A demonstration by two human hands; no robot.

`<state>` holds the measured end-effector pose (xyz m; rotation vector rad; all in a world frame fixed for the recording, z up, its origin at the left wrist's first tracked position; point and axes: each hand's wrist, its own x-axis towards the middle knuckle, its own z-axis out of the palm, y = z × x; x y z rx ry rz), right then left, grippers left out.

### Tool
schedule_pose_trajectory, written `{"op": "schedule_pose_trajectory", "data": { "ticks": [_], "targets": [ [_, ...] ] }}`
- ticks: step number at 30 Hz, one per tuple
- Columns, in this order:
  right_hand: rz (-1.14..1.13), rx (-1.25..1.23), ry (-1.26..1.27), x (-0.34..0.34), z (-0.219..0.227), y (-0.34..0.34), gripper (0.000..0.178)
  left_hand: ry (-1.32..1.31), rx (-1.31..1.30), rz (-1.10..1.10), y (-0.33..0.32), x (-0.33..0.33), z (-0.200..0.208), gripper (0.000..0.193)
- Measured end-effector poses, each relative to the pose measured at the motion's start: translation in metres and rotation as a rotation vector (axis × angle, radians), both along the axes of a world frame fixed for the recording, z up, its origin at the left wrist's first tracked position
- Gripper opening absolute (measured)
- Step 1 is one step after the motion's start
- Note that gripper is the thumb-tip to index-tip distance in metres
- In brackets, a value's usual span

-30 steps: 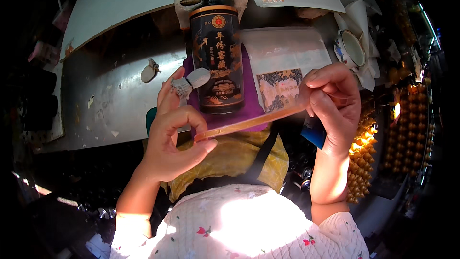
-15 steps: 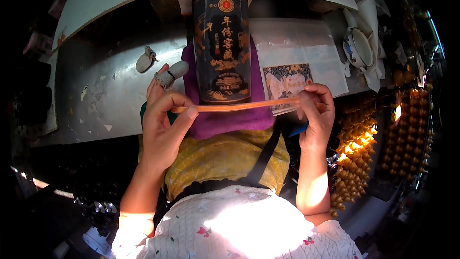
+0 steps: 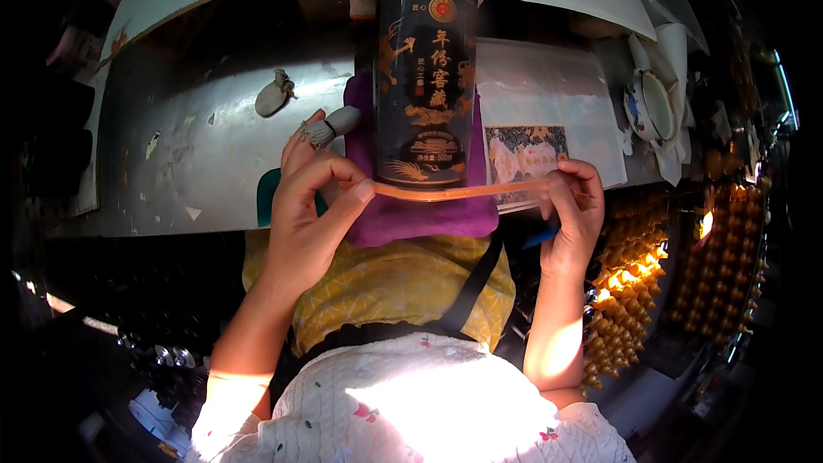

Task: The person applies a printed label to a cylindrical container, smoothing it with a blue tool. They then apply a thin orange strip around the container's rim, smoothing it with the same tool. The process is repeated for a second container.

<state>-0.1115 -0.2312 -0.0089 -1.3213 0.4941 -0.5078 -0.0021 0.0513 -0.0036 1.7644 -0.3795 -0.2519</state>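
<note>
While left hand and right hand pinch ends of orange strip by base of black bottle, over purple cloth near edge, I flag risk: uneven pull could skew strip.

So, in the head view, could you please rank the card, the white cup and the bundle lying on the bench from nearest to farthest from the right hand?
From the right hand:
1. Card: just ahead, slightly left.
2. White cup: ahead, right.
3. Bundle: far left.

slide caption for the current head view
Left hand and right hand hold an orange strip across the near end of a black bottle.
</note>
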Motion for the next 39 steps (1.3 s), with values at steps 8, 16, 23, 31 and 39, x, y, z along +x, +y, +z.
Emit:
{"op": "schedule_pose_trajectory", "data": {
  "ticks": [8,16,23,31,39],
  "targets": [
    [-0.044,-0.003,0.031,0.001,-0.001,0.001,0.021,-0.653,0.614,0.236,0.007,-0.001,-0.004,0.011],
    [-0.062,0.025,-0.001,0.001,0.002,0.001,0.021,-0.562,0.422,0.171,-0.004,-0.047,-0.016,0.053],
    [-0.037,0.037,0.010,-0.002,0.005,0.002,0.021,-0.851,0.451,0.329,-0.013,-0.029,-0.029,0.054],
    [-0.012,0.029,-0.008,-0.001,0.007,0.000,0.019,-0.110,-0.308,0.360,-0.014,-0.049,-0.017,0.034],
    [-0.047,0.005,0.046,0.000,0.008,0.003,0.018,1.277,-0.744,-0.027,-0.009,-0.039,0.027,0.055]
  ]
}}
